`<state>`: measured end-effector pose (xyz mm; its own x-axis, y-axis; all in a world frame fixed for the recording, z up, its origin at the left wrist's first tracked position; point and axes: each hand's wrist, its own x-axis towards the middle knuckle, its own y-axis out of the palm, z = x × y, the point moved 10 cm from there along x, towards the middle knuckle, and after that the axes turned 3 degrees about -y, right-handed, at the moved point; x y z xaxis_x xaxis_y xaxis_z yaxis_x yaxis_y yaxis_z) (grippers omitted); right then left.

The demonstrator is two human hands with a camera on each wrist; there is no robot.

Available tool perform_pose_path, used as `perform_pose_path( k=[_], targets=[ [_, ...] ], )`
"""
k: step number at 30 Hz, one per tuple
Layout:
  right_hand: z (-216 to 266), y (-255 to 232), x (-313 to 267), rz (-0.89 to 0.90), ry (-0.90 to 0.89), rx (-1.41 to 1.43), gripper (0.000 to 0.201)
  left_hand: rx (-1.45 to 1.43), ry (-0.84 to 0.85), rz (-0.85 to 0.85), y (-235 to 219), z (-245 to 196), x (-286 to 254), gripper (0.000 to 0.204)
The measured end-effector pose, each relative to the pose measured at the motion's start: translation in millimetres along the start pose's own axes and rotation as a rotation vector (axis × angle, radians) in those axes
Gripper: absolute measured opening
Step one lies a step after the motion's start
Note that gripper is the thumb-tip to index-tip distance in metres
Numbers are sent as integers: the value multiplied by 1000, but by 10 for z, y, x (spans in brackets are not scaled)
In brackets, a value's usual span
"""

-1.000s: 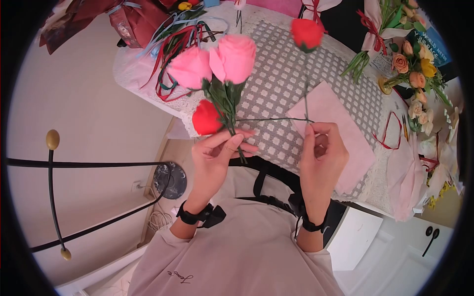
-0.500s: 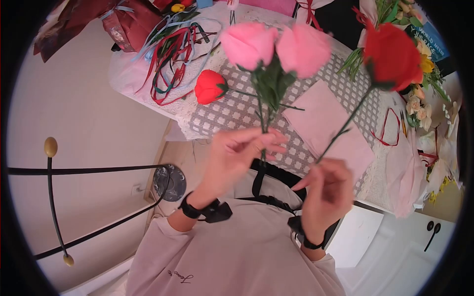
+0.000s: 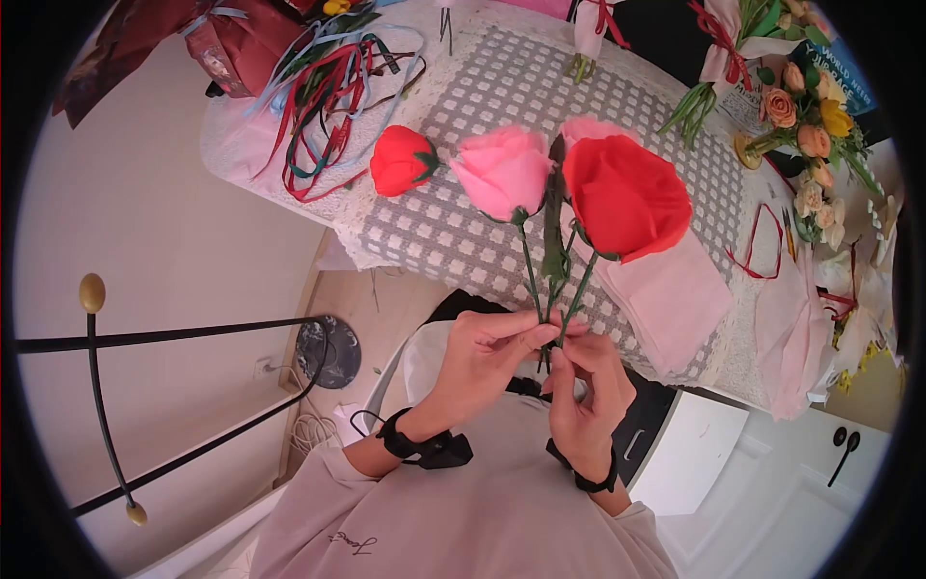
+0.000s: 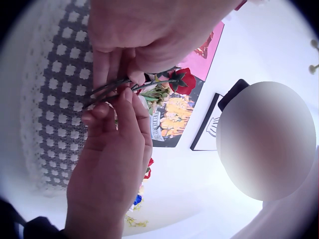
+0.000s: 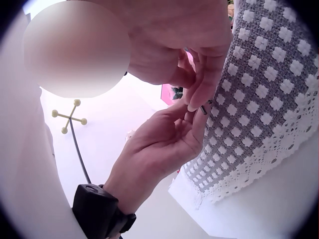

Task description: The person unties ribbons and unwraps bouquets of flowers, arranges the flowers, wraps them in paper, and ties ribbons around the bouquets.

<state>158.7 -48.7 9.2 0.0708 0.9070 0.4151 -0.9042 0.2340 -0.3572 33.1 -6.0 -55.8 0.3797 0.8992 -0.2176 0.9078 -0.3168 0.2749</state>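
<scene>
In the head view, my left hand [image 3: 492, 357] pinches the stems of a pink rose [image 3: 503, 172] and a second pink rose [image 3: 585, 128], which is mostly hidden behind the red bloom. The fingers of my right hand [image 3: 590, 391] pinch the stem of a large red rose [image 3: 632, 198] right beside them. All the stems [image 4: 107, 88] come together between both hands' fingertips, crossing slightly in the left wrist view. Dark green leaves [image 3: 555, 222] stand between the blooms. Another red rose [image 3: 400, 160] lies on the table's left part.
A grey and white checked cloth [image 3: 482, 87] covers the table. Folded pink paper [image 3: 666, 314] lies at its right front. Tangled ribbons [image 3: 328, 116] lie at the left. Along the right are a flower arrangement [image 3: 815, 143], a red ribbon loop [image 3: 757, 246] and wrapped bouquets.
The right hand brought the large red rose leftward, against the pink roses' stems. The left hand moved right with the pink roses. The other red rose stays on the table.
</scene>
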Motion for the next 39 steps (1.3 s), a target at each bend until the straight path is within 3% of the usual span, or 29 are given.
perform_pose_path(
  k=[5, 10, 14, 20, 26, 29, 33, 35, 37, 39],
  targets=[
    [-32, -43, -41, -8, 44, 23, 15, -50, 10, 26, 77, -10, -9, 23],
    [164, -23, -18, 42, -144, -271, 19, -6, 109, 25, 123, -184, 15, 16],
    [195, -29, -74, 57, -152, -368, 24, 61, 134, 54, 160, -206, 4, 17],
    [216, 15, -75, 113, -149, -438, 28, 85, 80, 34, 169, -206, -18, 20],
    [267, 11, -25, 162, -153, -381, 27, -90, -88, 55, 101, -78, -19, 24],
    [278, -161, 45, 120, -138, -222, 23, -98, -56, 48, 58, -78, -29, 25],
    [121, -390, 202, 48, 39, -36, 22, -132, -87, 214, 153, -70, -97, 24],
    [-59, -284, 286, 131, 232, 222, 23, -158, -111, 297, 229, -47, -138, 23],
    [-109, -232, 299, 144, 258, 333, 19, -158, -25, 415, 327, -98, -194, 22],
    [-302, -24, 146, 230, 493, 783, 15, -154, -26, 426, 353, -109, -213, 22]
  ],
)
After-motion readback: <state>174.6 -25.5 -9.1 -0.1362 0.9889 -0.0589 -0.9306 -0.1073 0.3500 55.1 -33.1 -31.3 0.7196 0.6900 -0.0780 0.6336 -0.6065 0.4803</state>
